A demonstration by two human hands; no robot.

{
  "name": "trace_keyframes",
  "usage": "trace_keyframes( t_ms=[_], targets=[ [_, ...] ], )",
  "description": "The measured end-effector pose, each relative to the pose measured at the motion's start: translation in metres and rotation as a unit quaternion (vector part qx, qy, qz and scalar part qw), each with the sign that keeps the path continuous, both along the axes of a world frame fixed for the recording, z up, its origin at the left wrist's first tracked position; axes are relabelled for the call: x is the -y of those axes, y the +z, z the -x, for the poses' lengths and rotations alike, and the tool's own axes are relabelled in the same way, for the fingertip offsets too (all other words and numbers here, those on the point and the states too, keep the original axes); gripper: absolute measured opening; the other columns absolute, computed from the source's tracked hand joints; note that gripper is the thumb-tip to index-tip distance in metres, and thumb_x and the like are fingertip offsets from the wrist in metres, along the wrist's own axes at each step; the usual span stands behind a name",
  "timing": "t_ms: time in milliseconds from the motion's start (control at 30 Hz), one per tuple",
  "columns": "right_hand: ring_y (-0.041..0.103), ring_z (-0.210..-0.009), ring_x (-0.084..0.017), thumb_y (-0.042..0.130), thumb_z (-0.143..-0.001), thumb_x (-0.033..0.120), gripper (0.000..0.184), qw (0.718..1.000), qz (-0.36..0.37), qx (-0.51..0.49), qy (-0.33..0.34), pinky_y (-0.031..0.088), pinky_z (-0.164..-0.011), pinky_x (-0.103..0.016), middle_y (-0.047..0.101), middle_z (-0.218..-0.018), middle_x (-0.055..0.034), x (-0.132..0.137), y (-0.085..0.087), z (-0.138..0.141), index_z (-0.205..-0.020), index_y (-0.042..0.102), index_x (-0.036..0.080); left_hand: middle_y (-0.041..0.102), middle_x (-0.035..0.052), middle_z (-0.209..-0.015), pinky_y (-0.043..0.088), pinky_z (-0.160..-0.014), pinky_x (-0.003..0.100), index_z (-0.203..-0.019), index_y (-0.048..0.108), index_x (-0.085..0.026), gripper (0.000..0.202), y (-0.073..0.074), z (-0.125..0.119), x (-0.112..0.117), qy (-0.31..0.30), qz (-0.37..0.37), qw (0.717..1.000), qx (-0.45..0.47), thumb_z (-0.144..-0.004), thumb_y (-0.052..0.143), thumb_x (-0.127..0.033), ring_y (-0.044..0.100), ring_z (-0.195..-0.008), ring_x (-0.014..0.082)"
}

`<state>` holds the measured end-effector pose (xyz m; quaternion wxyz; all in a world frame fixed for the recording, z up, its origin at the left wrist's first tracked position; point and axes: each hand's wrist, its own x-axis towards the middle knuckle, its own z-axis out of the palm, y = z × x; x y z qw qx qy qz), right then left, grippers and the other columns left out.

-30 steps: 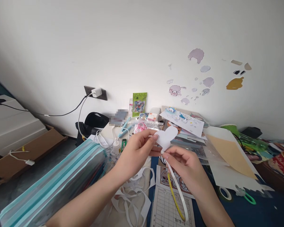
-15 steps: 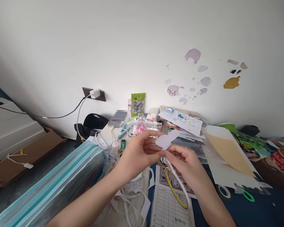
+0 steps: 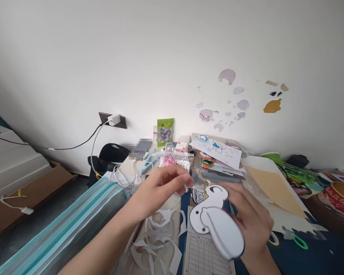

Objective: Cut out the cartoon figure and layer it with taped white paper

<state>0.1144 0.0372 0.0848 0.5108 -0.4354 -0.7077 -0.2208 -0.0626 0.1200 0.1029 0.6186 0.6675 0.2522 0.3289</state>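
Against the right hand (image 3: 252, 225), fingers gripping, a white cutout (image 3: 215, 225); left hand (image 3: 160, 187) beside it, loosely curled, empty.

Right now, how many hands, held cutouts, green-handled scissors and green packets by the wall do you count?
Hands: 2, left hand and right hand
white cutout, in the right hand: 1
green-handled scissors: 1
green packet: 1
Total: 5

The green packet (image 3: 165, 131) reads "LISANG".
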Motion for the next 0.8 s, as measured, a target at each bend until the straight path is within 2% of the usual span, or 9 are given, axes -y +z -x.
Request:
trace_keyframes(
  t_ms=[67, 133, 233, 333, 400, 500, 633, 700, 800],
  targets=[
    [0.064, -0.074, -0.020, 0.055, -0.092, 0.003, 0.014, 0.993, -0.065, 0.096, -0.014, 0.050, -0.062, -0.031, 0.068, -0.083, -0.0111, 0.003, 0.001, -0.001, -0.096, 0.066, 0.010, 0.066, 0.0008, -0.072, 0.046, -0.065, 0.020, -0.075, 0.071, -0.015, 0.034, 0.002, 0.000, 0.004, -0.077, 0.060, 0.995, 0.021, -0.090, 0.058, -0.043, 0.055, -0.065, 0.0085],
    [0.065, -0.076, -0.022, 0.058, -0.090, 0.001, 0.011, 0.984, -0.081, 0.156, -0.020, 0.051, -0.062, -0.033, 0.068, -0.082, -0.0140, 0.007, 0.002, -0.001, -0.096, 0.067, 0.005, 0.063, -0.0016, -0.067, 0.043, -0.062, 0.018, -0.074, 0.071, -0.015, 0.033, 0.004, -0.002, 0.011, -0.123, 0.130, 0.983, 0.046, -0.084, 0.068, -0.047, 0.052, -0.062, 0.0066],
    [0.066, -0.081, -0.024, 0.060, -0.089, 0.000, 0.010, 0.977, -0.081, 0.194, -0.028, 0.052, -0.065, -0.035, 0.067, -0.086, -0.0166, 0.014, 0.003, 0.000, -0.095, 0.067, 0.001, 0.059, -0.0053, -0.060, 0.040, -0.059, 0.015, -0.071, 0.072, -0.015, 0.032, 0.007, -0.008, 0.023, -0.137, 0.233, 0.960, 0.073, -0.068, 0.083, -0.045, 0.047, -0.055, 0.0034],
    [0.065, -0.087, -0.024, 0.059, -0.090, -0.001, 0.011, 0.980, -0.049, 0.192, -0.027, 0.053, -0.070, -0.036, 0.067, -0.090, -0.0159, 0.021, 0.004, 0.001, -0.096, 0.068, 0.000, 0.061, -0.0055, -0.058, 0.043, -0.060, 0.015, -0.067, 0.072, -0.015, 0.028, 0.008, -0.011, 0.029, -0.133, 0.271, 0.948, 0.098, -0.063, 0.088, -0.038, 0.049, -0.054, 0.0027],
    [0.065, -0.088, -0.022, 0.060, -0.089, -0.003, 0.013, 0.986, -0.043, 0.158, -0.016, 0.054, -0.072, -0.035, 0.067, -0.092, -0.0133, 0.023, 0.004, 0.001, -0.097, 0.068, 0.002, 0.064, -0.0044, -0.061, 0.045, -0.063, 0.016, -0.068, 0.074, -0.016, 0.022, 0.007, -0.011, 0.030, -0.135, 0.259, 0.950, 0.115, -0.064, 0.088, -0.032, 0.054, -0.057, 0.0038],
    [0.065, -0.082, -0.019, 0.063, -0.087, -0.001, 0.020, 0.995, -0.061, 0.081, 0.002, 0.056, -0.069, -0.033, 0.068, -0.090, -0.0086, 0.023, 0.001, 0.002, -0.104, 0.069, 0.008, 0.068, -0.0028, -0.068, 0.046, -0.065, 0.018, -0.072, 0.076, -0.017, 0.011, 0.006, -0.010, 0.031, -0.128, 0.182, 0.967, 0.121, -0.070, 0.084, -0.024, 0.057, -0.064, 0.0060],
    [0.066, -0.071, -0.020, 0.066, -0.086, 0.004, 0.042, 0.999, -0.038, 0.011, -0.019, 0.056, -0.063, -0.034, 0.072, -0.085, -0.0024, 0.021, -0.005, 0.005, -0.122, 0.064, 0.024, 0.069, -0.0018, -0.070, 0.046, -0.068, 0.020, -0.075, 0.077, -0.019, 0.003, 0.007, -0.008, 0.035, -0.071, 0.074, 0.991, 0.089, -0.076, 0.079, -0.019, 0.057, -0.067, 0.0082],
    [0.067, -0.067, -0.022, 0.066, -0.087, 0.007, 0.044, 0.999, -0.037, -0.012, -0.030, 0.056, -0.061, -0.036, 0.073, -0.083, -0.0007, 0.020, -0.006, 0.006, -0.125, 0.063, 0.030, 0.068, -0.0016, -0.069, 0.045, -0.067, 0.021, -0.074, 0.076, -0.019, 0.004, 0.008, -0.007, 0.037, -0.050, 0.055, 0.994, 0.074, -0.076, 0.078, -0.020, 0.056, -0.067, 0.0090],
    [0.068, -0.066, -0.023, 0.066, -0.085, 0.006, 0.047, 0.999, -0.043, -0.024, -0.014, 0.056, -0.059, -0.036, 0.074, -0.082, -0.0014, 0.021, -0.004, 0.008, -0.127, 0.062, 0.028, 0.068, -0.0013, -0.069, 0.045, -0.065, 0.021, -0.073, 0.074, -0.018, 0.006, 0.009, -0.007, 0.039, -0.037, 0.057, 0.996, 0.058, -0.076, 0.077, -0.022, 0.057, -0.066, 0.0094]
  ],
)
